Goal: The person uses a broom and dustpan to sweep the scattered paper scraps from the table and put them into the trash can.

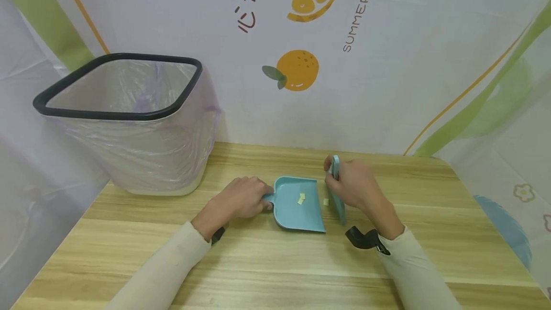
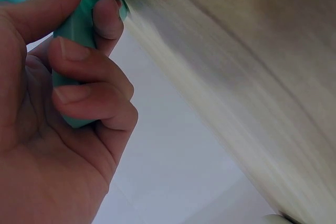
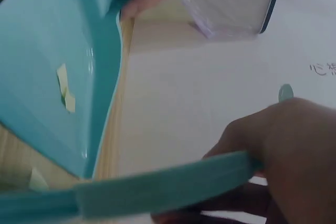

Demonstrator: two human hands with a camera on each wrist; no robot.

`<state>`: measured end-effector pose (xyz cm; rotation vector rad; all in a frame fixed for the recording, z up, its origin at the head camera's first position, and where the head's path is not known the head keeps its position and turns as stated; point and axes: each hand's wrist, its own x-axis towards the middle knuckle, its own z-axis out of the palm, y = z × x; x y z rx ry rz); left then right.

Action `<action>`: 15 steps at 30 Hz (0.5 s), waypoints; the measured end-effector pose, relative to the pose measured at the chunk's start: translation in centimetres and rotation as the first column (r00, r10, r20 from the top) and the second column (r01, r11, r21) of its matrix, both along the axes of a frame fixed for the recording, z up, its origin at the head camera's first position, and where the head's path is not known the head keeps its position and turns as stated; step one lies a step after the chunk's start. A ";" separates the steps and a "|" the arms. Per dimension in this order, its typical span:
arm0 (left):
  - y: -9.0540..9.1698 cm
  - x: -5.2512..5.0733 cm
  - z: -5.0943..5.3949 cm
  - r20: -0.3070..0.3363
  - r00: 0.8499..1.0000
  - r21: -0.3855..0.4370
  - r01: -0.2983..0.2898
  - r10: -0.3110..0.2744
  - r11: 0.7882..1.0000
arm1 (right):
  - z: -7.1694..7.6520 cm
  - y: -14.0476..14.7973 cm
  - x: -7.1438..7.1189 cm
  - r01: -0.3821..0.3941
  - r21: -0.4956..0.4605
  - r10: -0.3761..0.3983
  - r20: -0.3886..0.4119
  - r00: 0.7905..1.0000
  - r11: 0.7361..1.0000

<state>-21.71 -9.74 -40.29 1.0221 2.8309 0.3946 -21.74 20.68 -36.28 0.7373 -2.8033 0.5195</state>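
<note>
A blue dustpan point(image 1: 297, 214) lies on the wooden table with its lip facing right. Small pale yellow paper scraps point(image 1: 301, 198) rest inside it. My left hand point(image 1: 241, 197) grips the dustpan's handle point(image 2: 79, 35), fingers curled round it in the left wrist view. To the right, my right hand point(image 1: 355, 183) holds a blue hand brush point(image 1: 337, 202) upright on its edge, its handle end poking above the fingers. Between the brush and the dustpan's lip lies another paper scrap point(image 1: 325, 202) on the table.
At the left back of the table stands a white bin point(image 1: 146, 157) with a black rim point(image 1: 116, 115) and a clear plastic liner. Behind the table hangs a white cloth point(image 1: 241, 99) printed with oranges and lettering. The wooden table point(image 1: 267, 271) extends toward me.
</note>
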 end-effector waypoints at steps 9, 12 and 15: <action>-0.1 0.0 0.1 -0.002 1.000 0.006 0.003 -0.003 1.000 | -0.6 -1.2 -0.1 -0.110 -0.195 0.113 0.008 0.994 0.975; -0.1 0.0 0.1 -0.001 1.000 0.010 0.003 -0.003 1.000 | -0.4 -1.4 0.1 -0.119 -0.235 0.130 0.031 0.991 0.965; -0.1 0.1 0.0 0.004 1.000 0.015 0.005 -0.005 1.000 | -0.2 -1.4 0.3 -0.096 -0.256 0.109 0.037 0.993 0.962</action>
